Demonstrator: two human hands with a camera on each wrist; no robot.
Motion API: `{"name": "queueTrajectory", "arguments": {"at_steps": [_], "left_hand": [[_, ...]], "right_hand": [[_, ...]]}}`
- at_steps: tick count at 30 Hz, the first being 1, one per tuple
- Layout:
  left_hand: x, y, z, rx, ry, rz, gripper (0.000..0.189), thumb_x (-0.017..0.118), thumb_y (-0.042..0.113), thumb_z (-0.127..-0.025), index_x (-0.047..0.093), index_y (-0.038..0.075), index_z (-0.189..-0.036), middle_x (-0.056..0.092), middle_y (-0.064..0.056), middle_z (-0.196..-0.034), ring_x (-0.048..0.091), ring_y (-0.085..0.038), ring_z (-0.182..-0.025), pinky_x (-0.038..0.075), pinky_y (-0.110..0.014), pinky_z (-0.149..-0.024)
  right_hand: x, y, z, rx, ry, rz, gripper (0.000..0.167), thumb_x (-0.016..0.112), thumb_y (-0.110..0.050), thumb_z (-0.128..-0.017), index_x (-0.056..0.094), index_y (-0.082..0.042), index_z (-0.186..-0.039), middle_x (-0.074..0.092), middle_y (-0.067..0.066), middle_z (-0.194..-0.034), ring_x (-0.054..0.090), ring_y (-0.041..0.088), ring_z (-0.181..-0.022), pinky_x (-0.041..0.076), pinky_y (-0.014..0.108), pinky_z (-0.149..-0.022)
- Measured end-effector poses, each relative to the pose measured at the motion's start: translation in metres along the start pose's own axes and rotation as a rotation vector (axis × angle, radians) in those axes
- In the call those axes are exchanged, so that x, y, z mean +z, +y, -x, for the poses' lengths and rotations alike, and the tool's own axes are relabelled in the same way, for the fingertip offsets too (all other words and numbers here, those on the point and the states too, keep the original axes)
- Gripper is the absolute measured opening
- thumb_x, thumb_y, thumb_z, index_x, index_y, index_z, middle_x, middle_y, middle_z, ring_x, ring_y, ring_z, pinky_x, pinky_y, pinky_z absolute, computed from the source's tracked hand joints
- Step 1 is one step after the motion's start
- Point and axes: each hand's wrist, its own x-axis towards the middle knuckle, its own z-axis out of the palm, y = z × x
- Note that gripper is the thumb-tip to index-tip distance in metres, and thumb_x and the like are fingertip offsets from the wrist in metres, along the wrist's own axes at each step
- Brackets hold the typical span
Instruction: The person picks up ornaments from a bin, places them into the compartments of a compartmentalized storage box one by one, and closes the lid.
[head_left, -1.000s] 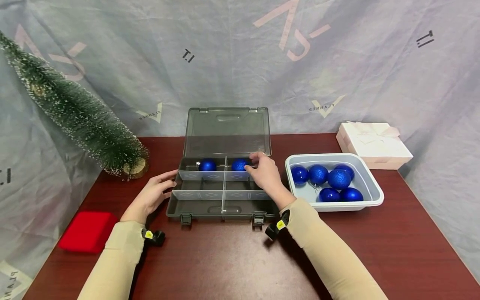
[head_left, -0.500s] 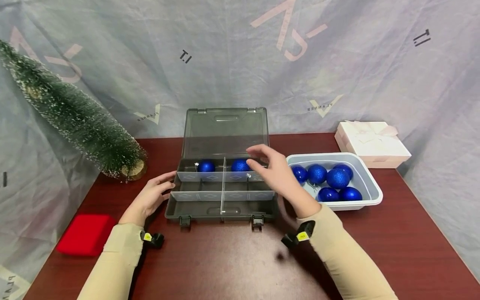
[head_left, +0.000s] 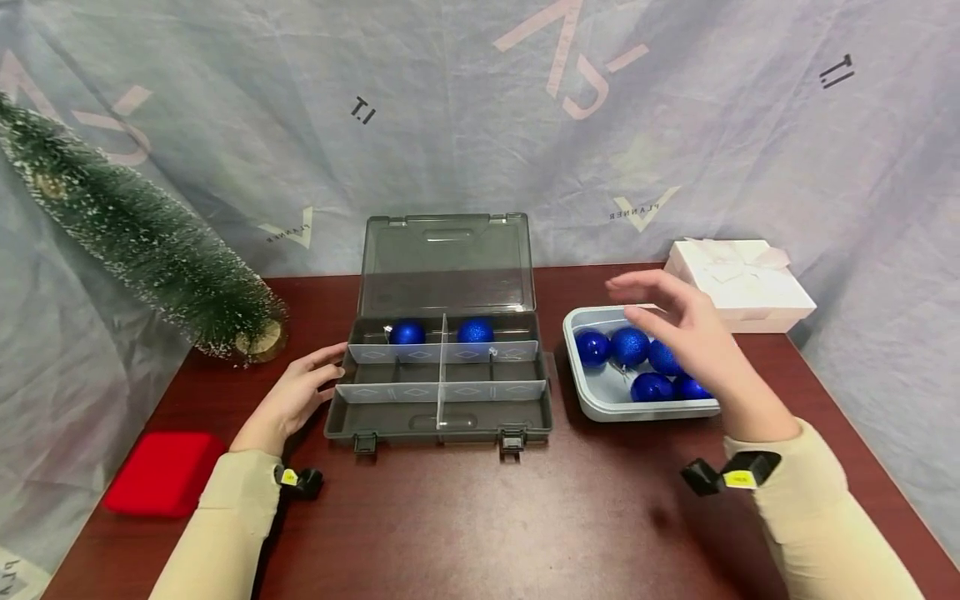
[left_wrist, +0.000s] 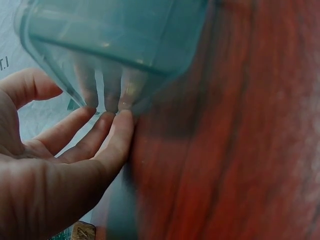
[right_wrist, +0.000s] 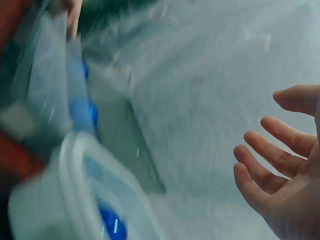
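A grey see-through divider box [head_left: 382, 431] stands with its lid raised in the middle of the table. In its back row, one blue ball ornament [head_left: 407, 333] lies in the left compartment and a glittery blue ornament [head_left: 476, 332] in the right one. My left hand [head_left: 288, 406] touches the box's left side with its fingertips, as the left wrist view also shows. Above the white tub [head_left: 581, 400] hovers my right hand [head_left: 686, 333], fingers spread and holding nothing. Several blue ornaments [head_left: 630, 346] lie in the tub, some hidden behind that hand.
A frosted toy Christmas tree [head_left: 165, 250] leans at the far left. In front of it lies a red box [head_left: 165, 472]. A white gift box [head_left: 742, 283] with a bow stands at the back right, behind the tub. A grey cloth hangs behind the table.
My right hand has drawn back from the glittery ornament in the box's back right compartment and moved right, over the tub. My left hand stays at the box's side.
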Motion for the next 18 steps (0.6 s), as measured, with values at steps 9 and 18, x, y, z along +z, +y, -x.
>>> {"name": "queueTrajectory", "arguments": {"at_steps": [9, 18], "left_hand": [[-0.001, 0.001, 0.001, 0.002, 0.006, 0.000, 0.062, 0.043, 0.003, -0.102, 0.023, -0.003, -0.160, 0.009, -0.020, -0.167, 0.015, -0.039, -0.149, 0.018, -0.062, -0.116], [0.001, -0.001, 0.000, -0.004, 0.008, -0.006, 0.063, 0.045, 0.004, -0.102, 0.024, -0.002, -0.160, 0.008, -0.021, -0.167, 0.014, -0.040, -0.150, 0.017, -0.063, -0.116]], "right_hand": [[-0.049, 0.054, 0.040, 0.197, 0.040, 0.195, 0.042, 0.064, -0.015, -0.102, 0.058, -0.004, -0.142, 0.063, 0.004, -0.135, 0.055, 0.000, -0.121, 0.040, 0.010, -0.097], [-0.063, 0.079, 0.049, 0.290, -0.031, 0.373, 0.051, 0.071, -0.019, -0.098, 0.056, 0.002, -0.142, 0.058, 0.028, -0.136, 0.057, 0.035, -0.126, 0.040, 0.011, -0.097]]}}
